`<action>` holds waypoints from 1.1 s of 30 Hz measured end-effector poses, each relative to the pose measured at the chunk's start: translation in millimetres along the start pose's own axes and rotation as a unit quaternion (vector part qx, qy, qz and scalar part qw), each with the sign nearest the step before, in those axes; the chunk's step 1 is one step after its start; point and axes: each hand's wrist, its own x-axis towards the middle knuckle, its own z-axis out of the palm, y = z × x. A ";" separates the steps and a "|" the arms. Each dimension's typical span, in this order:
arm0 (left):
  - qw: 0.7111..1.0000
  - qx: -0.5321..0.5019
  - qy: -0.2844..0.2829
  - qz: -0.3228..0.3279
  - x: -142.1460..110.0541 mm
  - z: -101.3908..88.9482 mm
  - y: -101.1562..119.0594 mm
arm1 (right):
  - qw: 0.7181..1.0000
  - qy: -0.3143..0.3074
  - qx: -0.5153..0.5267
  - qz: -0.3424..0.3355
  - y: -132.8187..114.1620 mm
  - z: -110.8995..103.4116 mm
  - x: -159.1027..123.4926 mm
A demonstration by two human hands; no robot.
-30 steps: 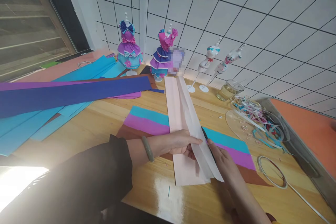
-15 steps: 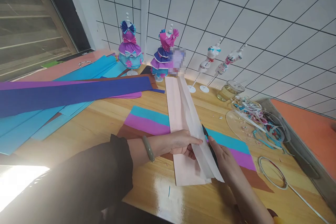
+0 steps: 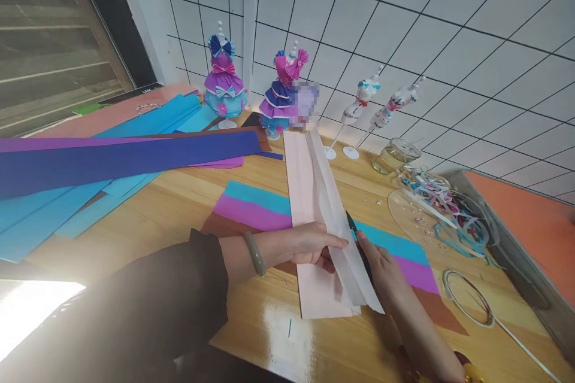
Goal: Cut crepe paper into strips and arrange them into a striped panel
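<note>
A long sheet of pale pink crepe paper [image 3: 308,191] lies folded lengthwise, its right flap lifted. My left hand [image 3: 317,245] pinches that flap between thumb and fingers. My right hand [image 3: 386,269] is closed round a slim black knife [image 3: 352,226] lying along the fold's right edge. Its dark tip shows above my fingers; the rest is partly hidden by the hand and paper. Beneath the pink sheet, a layered strip of turquoise, purple and brown paper [image 3: 251,209] crosses the table, showing on both sides.
Blue and purple paper strips [image 3: 135,158] cover the left side. Two dressed mini mannequins [image 3: 224,84] and two barer ones [image 3: 362,102] stand along the tiled wall. A glass jar [image 3: 395,157], tangled ribbons [image 3: 442,203] and a coil of white cord [image 3: 467,296] are on the right.
The view has shifted very slightly. Both hands, the pink paper and the knife stay in nearly the same positions.
</note>
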 end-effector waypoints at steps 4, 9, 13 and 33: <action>1.000 0.002 -0.012 0.005 2.0 -2.8 -2.9 | 1.000 0.004 -0.016 -0.005 -1.6 0.6 0.1; 1.000 0.005 -0.021 0.012 3.3 -4.7 -5.0 | 0.999 0.025 -0.027 -0.017 -6.5 1.7 -2.7; 1.000 0.005 -0.022 0.013 2.6 -4.8 -3.9 | 0.999 0.029 -0.036 -0.017 -11.0 2.4 -4.7; 1.000 0.002 -0.024 0.007 1.1 -3.1 -1.6 | 0.999 0.011 -0.021 -0.041 -6.2 3.0 -5.5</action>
